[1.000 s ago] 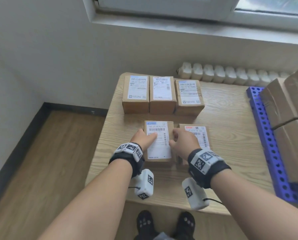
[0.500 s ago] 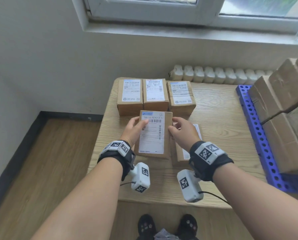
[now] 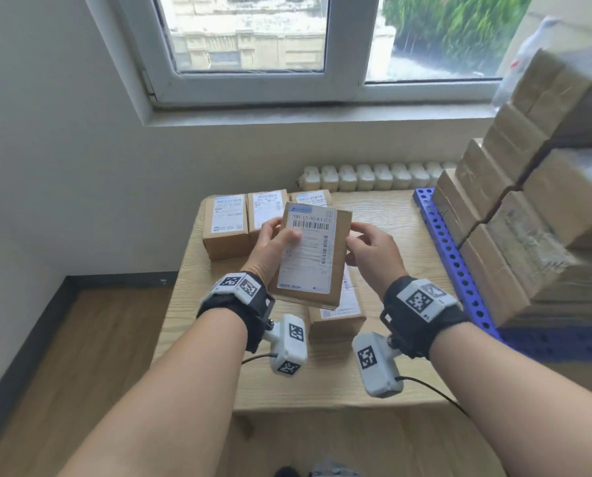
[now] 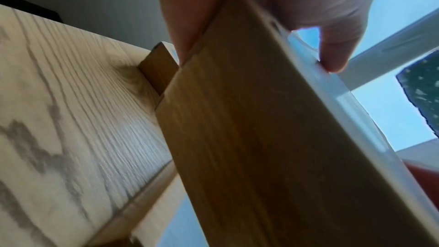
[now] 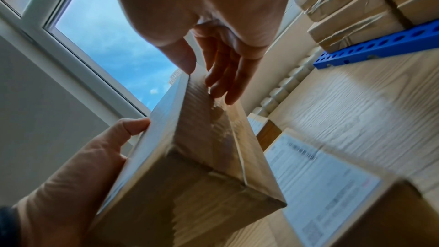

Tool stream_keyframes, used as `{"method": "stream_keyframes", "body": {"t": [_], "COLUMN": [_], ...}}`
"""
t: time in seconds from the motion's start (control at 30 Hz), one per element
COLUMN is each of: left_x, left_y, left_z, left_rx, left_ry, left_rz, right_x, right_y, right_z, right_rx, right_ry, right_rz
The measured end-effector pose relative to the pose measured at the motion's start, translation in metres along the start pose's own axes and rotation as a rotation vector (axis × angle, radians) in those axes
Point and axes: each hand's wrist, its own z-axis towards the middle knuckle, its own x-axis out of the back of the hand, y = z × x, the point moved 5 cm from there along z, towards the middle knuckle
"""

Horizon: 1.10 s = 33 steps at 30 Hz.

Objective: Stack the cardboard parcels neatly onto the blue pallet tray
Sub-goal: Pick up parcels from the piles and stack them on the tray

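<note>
I hold a cardboard parcel [image 3: 311,253] with a white shipping label in the air above the table, tilted, label up. My left hand [image 3: 276,237] grips its left edge, thumb on the label. My right hand [image 3: 358,241] pinches its right edge. In the left wrist view the parcel [image 4: 261,138] fills the frame under my left hand [image 4: 332,53]. The right wrist view shows my right hand [image 5: 209,74] with the thumb on the top edge and fingers along the side of the parcel [image 5: 202,157]. The blue pallet tray [image 3: 451,259] lies at the right, carrying a tall stack of parcels [image 3: 528,218].
Three labelled parcels [image 3: 227,223] stand in a row at the back of the wooden table [image 3: 322,380]. Another parcel [image 3: 339,316] lies just under the held one. A white radiator [image 3: 366,177] and a window are behind; the floor drops off at the left.
Both hands have lifted the parcel off the table and carried it up and slightly right. The head view has tilted upward, showing the window and more of the stack.
</note>
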Motion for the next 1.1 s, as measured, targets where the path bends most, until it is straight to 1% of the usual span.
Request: {"method": "stream_keyframes", "body": {"t": [0.17, 0.33, 0.43, 0.6, 0.73, 0.8, 0.93, 1.1], "left_x": [-0.068, -0.144, -0.187, -0.246, -0.297, -0.322, -0.372, -0.426], "left_y": [0.013, 0.038, 0.052, 0.094, 0.139, 0.158, 0.185, 0.211], "left_z": [-0.014, -0.036, -0.05, -0.063, -0.074, -0.077, -0.078, -0.075], "left_rx": [-0.034, -0.069, -0.094, -0.193, -0.286, -0.317, -0.33, -0.388], "left_ry": [-0.055, -0.11, -0.126, -0.134, -0.163, -0.175, -0.201, -0.196], "left_rz": [0.022, -0.022, -0.06, -0.12, -0.145, -0.165, -0.225, -0.164], "right_x": [0.07, 0.15, 0.197, 0.272, 0.324, 0.347, 0.392, 0.442], "right_y": [0.006, 0.013, 0.009, -0.004, -0.021, -0.027, -0.041, -0.043], "right_z": [-0.016, -0.03, -0.045, -0.061, -0.067, -0.067, -0.066, -0.053], "right_rx": [0.013, 0.031, 0.079, 0.167, 0.235, 0.242, 0.281, 0.267], "right_ry": [0.083, 0.157, 0.175, 0.172, 0.116, 0.088, 0.103, 0.14], "right_rz": [0.015, 0.06, 0.007, -0.022, -0.032, -0.029, 0.019, 0.122]}}
